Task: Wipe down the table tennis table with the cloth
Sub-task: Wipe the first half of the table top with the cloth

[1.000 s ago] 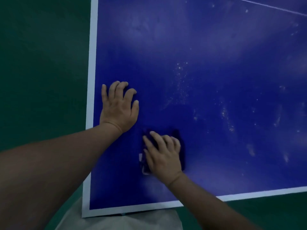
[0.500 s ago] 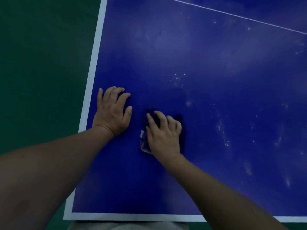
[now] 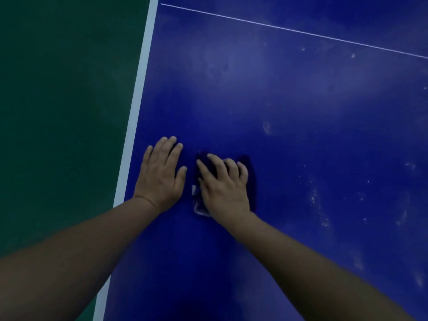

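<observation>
Dark-blue cloth [image 3: 252,189]: soft, light, likely to bunch; lies near the table's [image 3: 289,100] left edge.
Right hand [image 3: 223,188]: fingers spread, pressing its middle — the best hold.
Left hand [image 3: 159,177]: flat, empty, just beside.

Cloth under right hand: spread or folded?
Folded compact, not spread: the dark blue cloth shows only as a narrow margin around the right hand pressing it onto the blue table tennis table.

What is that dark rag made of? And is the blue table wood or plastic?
The cloth looks like soft fabric, dark purple: it bunches under the right hand. The table looks like a hard board with smooth matte blue paint: flat, faint sheen, dusty smudges. Wood or plastic underneath, I cannot tell.
</observation>
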`<state>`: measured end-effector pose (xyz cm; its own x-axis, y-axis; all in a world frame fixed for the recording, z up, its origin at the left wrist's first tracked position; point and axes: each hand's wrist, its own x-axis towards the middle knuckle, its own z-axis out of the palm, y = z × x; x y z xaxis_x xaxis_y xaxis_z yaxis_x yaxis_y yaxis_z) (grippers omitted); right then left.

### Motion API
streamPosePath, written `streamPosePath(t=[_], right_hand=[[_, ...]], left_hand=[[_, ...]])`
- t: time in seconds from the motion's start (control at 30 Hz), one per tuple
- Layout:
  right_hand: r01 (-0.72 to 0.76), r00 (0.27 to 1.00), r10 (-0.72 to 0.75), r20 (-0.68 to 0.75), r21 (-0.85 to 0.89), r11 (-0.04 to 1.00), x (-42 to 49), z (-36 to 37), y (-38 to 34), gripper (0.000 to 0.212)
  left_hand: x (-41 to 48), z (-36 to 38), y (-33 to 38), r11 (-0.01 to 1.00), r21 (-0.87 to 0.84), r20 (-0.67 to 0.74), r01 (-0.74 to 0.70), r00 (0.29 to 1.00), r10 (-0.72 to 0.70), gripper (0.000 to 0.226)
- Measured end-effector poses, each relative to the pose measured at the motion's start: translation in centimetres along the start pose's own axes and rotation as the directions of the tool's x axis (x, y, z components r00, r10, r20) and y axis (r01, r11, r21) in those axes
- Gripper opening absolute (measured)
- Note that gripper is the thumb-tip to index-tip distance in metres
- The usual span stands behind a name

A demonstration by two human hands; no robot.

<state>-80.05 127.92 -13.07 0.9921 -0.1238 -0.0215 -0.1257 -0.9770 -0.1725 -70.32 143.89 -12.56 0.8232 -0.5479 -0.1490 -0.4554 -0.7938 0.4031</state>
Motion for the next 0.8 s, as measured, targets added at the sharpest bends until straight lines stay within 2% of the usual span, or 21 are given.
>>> streamPosePath(t=[0.07, 0.1, 0.17, 0.23, 0.27, 0.33, 0.43, 0.5, 0.57, 0.6, 0.7, 0.73, 0.8], right_hand=[[0.069, 0.998, -0.069, -0.001, -0.027, 0.997, 4.9, -0.4, 1.2, 0.048], [0.035, 0.999, -0.035, -0.009, -0.047, 0.998, 7.5, -0.7, 2.4, 0.048], [-0.173, 0.985, 0.173, -0.009, -0.076, 0.982, 11.8, -1.6, 5.9, 0.048], [-0.381, 0.924, 0.381, -0.008, -0.042, 0.923, 12.8, -2.2, 8.5, 0.048], [-0.429, 0.903, 0.429, -0.015, -0.028, 0.903, 11.8, -2.3, 9.0, 0.048], [-0.42, 0.907, 0.418, -0.047, -0.041, 0.907, 8.4, -2.1, 7.9, 0.047], [-0.239, 0.971, 0.238, -0.023, -0.069, 0.968, 4.7, -1.0, 3.7, 0.046], [-0.073, 0.997, 0.074, 0.011, -0.053, 0.996, 7.1, -1.0, 3.0, 0.047], [0.005, 1.0, -0.003, 0.017, -0.084, 0.996, 11.8, -1.4, 4.6, 0.051], [-0.033, 0.999, 0.035, 0.017, -0.105, 0.994, 14.1, -1.8, 5.9, 0.053], [-0.33, 0.944, 0.33, -0.012, -0.084, 0.94, 17.9, -2.5, 10.5, 0.05], [-0.379, 0.925, 0.378, -0.027, -0.064, 0.923, 17.4, -2.4, 11.0, 0.048], [-0.342, 0.939, 0.337, -0.072, -0.07, 0.937, 14.8, -1.9, 9.9, 0.047]], left_hand=[[0.1, -0.3, 0.0, 0.999, 0.037, 0.011, -0.014, 1.0, 0.014, 0.067], [0.2, -0.5, -0.1, 0.998, 0.06, 0.022, -0.023, 1.0, 0.022, 0.067], [0.9, -0.9, -0.4, 0.995, 0.083, 0.035, -0.047, 0.998, 0.044, 0.067], [2.5, -1.4, -1.0, 0.994, 0.091, 0.023, -0.068, 0.998, 0.066, 0.067], [3.7, -1.7, -1.2, 0.993, 0.098, 0.014, -0.069, 0.998, 0.068, 0.068], [6.7, -2.1, -1.5, 0.99, 0.126, 0.016, -0.056, 0.998, 0.055, 0.071], [11.3, -2.6, -1.3, 0.983, 0.175, 0.046, -0.053, 0.998, 0.045, 0.075], [14.2, -2.6, -0.6, 0.98, 0.192, 0.021, -0.041, 0.999, 0.038, 0.074], [16.2, -2.3, 0.2, 0.984, 0.176, -0.004, 0.008, 1.0, -0.008, 0.072], [16.7, -2.1, 0.4, 0.985, 0.17, -0.006, 0.034, 0.999, -0.034, 0.072], [17.3, -1.1, 0.2, 0.986, 0.156, -0.021, 0.064, 0.998, -0.061, 0.07], [17.3, -1.0, 0.1, 0.986, 0.151, -0.028, 0.065, 0.998, -0.061, 0.07], [17.2, -1.0, 0.0, 0.986, 0.151, -0.043, 0.066, 0.997, -0.06, 0.068]])
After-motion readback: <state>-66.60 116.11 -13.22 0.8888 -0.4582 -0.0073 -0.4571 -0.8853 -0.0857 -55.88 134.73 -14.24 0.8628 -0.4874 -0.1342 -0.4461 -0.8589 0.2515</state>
